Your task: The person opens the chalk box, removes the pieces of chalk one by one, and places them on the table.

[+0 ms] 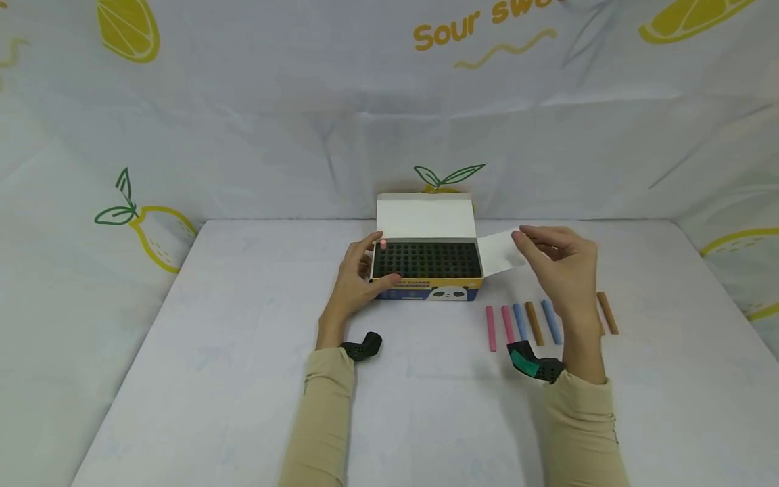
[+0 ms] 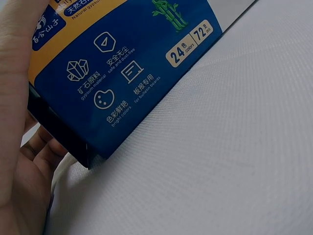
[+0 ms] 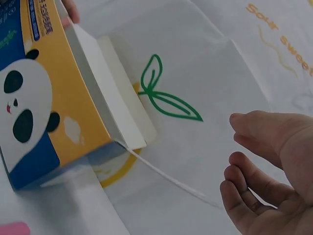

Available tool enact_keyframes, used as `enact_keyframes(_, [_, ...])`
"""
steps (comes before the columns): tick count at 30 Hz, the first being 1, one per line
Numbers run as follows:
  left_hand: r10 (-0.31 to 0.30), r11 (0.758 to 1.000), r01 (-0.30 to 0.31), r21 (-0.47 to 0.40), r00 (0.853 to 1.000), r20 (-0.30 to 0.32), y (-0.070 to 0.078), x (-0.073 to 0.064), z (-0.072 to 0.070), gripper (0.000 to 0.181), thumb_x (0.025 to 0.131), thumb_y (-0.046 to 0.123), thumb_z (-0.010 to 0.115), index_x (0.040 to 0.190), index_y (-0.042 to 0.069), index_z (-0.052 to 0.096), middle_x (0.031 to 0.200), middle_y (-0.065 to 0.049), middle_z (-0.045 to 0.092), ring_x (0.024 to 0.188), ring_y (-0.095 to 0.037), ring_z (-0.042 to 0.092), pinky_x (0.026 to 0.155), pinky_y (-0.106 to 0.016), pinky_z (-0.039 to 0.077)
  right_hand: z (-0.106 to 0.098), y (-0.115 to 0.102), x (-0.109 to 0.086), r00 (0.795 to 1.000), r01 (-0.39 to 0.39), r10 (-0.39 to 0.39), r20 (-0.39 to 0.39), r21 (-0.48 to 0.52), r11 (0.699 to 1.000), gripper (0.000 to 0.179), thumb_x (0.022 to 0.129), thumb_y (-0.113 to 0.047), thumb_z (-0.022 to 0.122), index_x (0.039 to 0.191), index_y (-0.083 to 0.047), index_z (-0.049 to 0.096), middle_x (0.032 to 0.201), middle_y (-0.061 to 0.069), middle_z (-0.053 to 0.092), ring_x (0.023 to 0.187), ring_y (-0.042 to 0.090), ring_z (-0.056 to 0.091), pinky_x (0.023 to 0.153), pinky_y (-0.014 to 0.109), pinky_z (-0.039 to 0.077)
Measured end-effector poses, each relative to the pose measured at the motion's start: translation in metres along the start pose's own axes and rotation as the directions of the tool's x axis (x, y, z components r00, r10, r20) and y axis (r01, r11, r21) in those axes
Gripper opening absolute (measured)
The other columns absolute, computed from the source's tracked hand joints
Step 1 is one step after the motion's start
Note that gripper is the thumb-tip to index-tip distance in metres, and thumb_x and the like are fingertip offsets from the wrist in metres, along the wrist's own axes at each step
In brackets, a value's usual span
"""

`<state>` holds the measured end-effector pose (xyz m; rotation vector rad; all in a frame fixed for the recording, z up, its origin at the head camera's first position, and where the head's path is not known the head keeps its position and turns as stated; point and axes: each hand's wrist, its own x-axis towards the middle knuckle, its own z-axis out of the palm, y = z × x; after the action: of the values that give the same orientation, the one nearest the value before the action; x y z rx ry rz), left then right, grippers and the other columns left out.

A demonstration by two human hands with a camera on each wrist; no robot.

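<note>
A chalk box [image 1: 450, 293] with a panda on its front stands with its lid [image 1: 425, 216] raised. Its dark insert [image 1: 429, 260] has rows of holes, with one pink chalk stick [image 1: 383, 244] in the back left corner. My left hand [image 1: 355, 276] grips the box's left end, thumb over the front edge. In the left wrist view, the blue box front [image 2: 117, 93] lies beside that hand. At the right end, a white side flap [image 1: 499, 251] is folded out. My right hand [image 3: 274, 171] is beside the flap's outer edge, thumb and fingers apart; contact is unclear.
Several chalk sticks lie in a row right of the box, including a pink one [image 1: 490, 329], a blue one [image 1: 551, 322] and a brown one [image 1: 607, 313]. My right forearm partly covers the row. A white curtain [image 1: 274, 135] with lemon prints hangs behind the table [image 1: 243, 379].
</note>
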<state>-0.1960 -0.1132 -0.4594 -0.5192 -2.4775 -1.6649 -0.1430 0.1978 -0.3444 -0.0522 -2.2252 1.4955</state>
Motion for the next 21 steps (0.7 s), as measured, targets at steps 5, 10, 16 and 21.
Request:
enact_keyframes(5, [-0.001,1.0,0.001,-0.003,1.0,0.0,0.0,0.0,0.0,0.108,0.068,0.092,0.061,0.156,0.031,0.042,0.132,-0.013,0.048,0.086,-0.02,0.042,0.07,-0.028,0.038,0.023,-0.011,0.001,0.995,0.06,-0.06,0.084,0.002,0.998,0.022,0.092,-0.005,0.075,0.11,0.006,0.077,0.095,-0.021,0.062,0.092,0.0,0.061,0.089,0.008,0.048])
enact_keyframes(10, [-0.005,1.0,0.005,-0.005,1.0,0.001,0.002,0.0,0.0,0.11,0.067,0.093,0.06,0.156,0.03,0.042,0.132,-0.013,0.048,0.085,-0.02,0.042,0.069,-0.028,0.038,0.043,-0.019,0.006,0.984,0.097,-0.108,0.142,0.079,0.992,0.02,0.092,-0.004,0.074,0.107,0.009,0.076,0.093,-0.02,0.062,0.092,0.002,0.061,0.092,0.011,0.05])
enact_keyframes(16, [-0.008,1.0,0.008,-0.008,1.0,-0.002,0.001,0.0,0.0,0.111,0.067,0.093,0.061,0.156,0.03,0.043,0.132,-0.013,0.048,0.086,-0.02,0.042,0.07,-0.028,0.038,0.074,-0.025,0.007,0.961,0.11,-0.139,0.238,0.129,0.985,0.022,0.092,-0.003,0.074,0.11,0.009,0.075,0.098,0.002,0.067,0.089,-0.001,0.062,0.084,0.011,0.053])
enact_keyframes(21, [-0.005,1.0,0.005,-0.002,1.0,-0.009,0.0,0.0,0.0,0.112,0.067,0.094,0.059,0.155,0.028,0.043,0.131,-0.013,0.049,0.087,-0.02,0.043,0.071,-0.028,0.039,0.105,-0.03,0.004,0.936,0.129,-0.164,0.312,0.128,0.983,0.024,0.091,-0.003,0.076,0.112,0.009,0.075,0.106,0.023,0.07,0.09,0.01,0.066,0.082,0.014,0.055])
